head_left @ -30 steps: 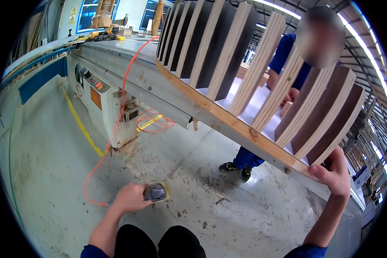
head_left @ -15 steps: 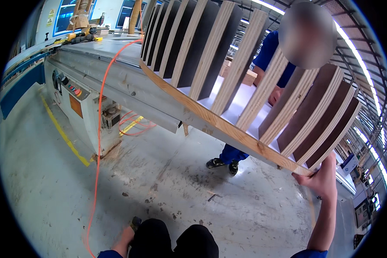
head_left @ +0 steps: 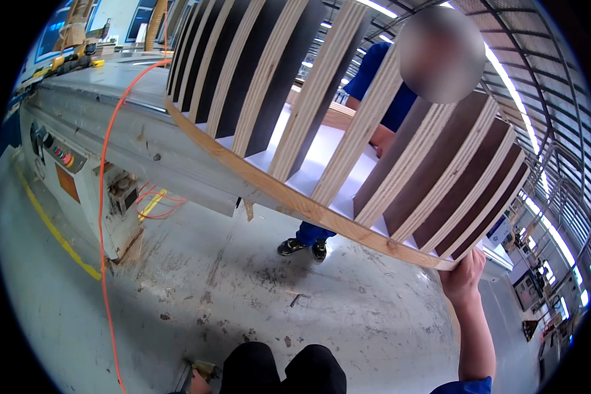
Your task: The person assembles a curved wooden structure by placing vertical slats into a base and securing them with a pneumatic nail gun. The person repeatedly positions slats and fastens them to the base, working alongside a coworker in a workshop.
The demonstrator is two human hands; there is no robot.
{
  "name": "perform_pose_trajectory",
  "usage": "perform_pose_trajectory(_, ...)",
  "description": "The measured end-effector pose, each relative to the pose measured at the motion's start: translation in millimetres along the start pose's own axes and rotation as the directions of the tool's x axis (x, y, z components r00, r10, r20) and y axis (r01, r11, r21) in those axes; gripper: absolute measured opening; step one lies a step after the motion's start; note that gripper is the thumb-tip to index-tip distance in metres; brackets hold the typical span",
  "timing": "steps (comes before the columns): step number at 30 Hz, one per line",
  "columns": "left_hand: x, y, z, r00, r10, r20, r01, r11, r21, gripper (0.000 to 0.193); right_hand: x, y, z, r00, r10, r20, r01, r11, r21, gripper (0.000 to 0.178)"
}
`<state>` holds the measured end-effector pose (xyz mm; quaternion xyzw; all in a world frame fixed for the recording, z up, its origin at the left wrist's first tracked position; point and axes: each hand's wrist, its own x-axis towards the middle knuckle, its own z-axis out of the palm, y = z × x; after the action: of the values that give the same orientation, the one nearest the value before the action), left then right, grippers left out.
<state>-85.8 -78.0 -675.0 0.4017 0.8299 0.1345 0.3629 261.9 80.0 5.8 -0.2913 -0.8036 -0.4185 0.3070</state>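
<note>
A large slatted piece (head_left: 315, 92) fills the upper middle, its upright strips showing pale, layered plywood edges and broad faces that run from near black at the left to brown at the right. The strips stand side by side with gaps between them along a curved wooden base (head_left: 308, 208), whose white upper surface (head_left: 318, 157) shows through the gaps. The base lies over a grey metal tabletop (head_left: 92, 75), its rounded front edge facing the wearer. The right hand (head_left: 463, 279) is closed around the right end of the base, just below the last strips, with the forearm rising from the lower edge. The left hand (head_left: 200, 382) is low down, beside the wearer's dark-clad knees (head_left: 249, 368) and well apart from the slatted piece; it seems curled around a handheld tool (head_left: 207, 370), though the frame's lower edge cuts both off and the tool's kind cannot be told. An orange hose (head_left: 103, 210) drops from the tabletop past a control panel (head_left: 64, 156) with coloured buttons. Beyond the strips a co-worker in a blue sleeve (head_left: 369, 73) leans in with a forearm partly hidden by them, near a wooden block (head_left: 338, 116); that person's dark shoes (head_left: 291, 246) stand on the stained grey floor (head_left: 243, 289).
</note>
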Motion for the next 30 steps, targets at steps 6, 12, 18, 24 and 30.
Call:
perform_pose_trajectory(6,10,7,-40,0.994,0.097,-0.040,-0.100,0.992,-0.073,0.041,-2,-2,-6,0.999,0.037,0.032,-0.037,0.999,0.002,0.025)
perform_pose_trajectory(12,-38,218,-231,0.543,0.475,-0.693,-0.779,0.594,-0.203,0.025,4,-7,-6,0.999,0.034,0.018,-0.034,0.999,0.005,0.030)
perform_pose_trajectory(18,-173,385,-377,-0.499,0.370,-0.784,-0.832,0.050,0.553,0.033,-1,-11,-11,0.992,0.127,0.006,-0.127,0.992,0.023,0.032)
perform_pose_trajectory(24,-206,435,-404,-0.706,0.347,-0.617,-0.621,0.117,0.775,0.042,-2,-3,-9,0.991,0.085,-0.099,-0.068,0.984,0.167,0.020)
perform_pose_trajectory(30,-207,434,-396,-0.723,0.407,-0.559,-0.532,0.189,0.826,0.040,-3,5,-5,0.958,0.005,-0.286,0.052,0.980,0.191,0.010)
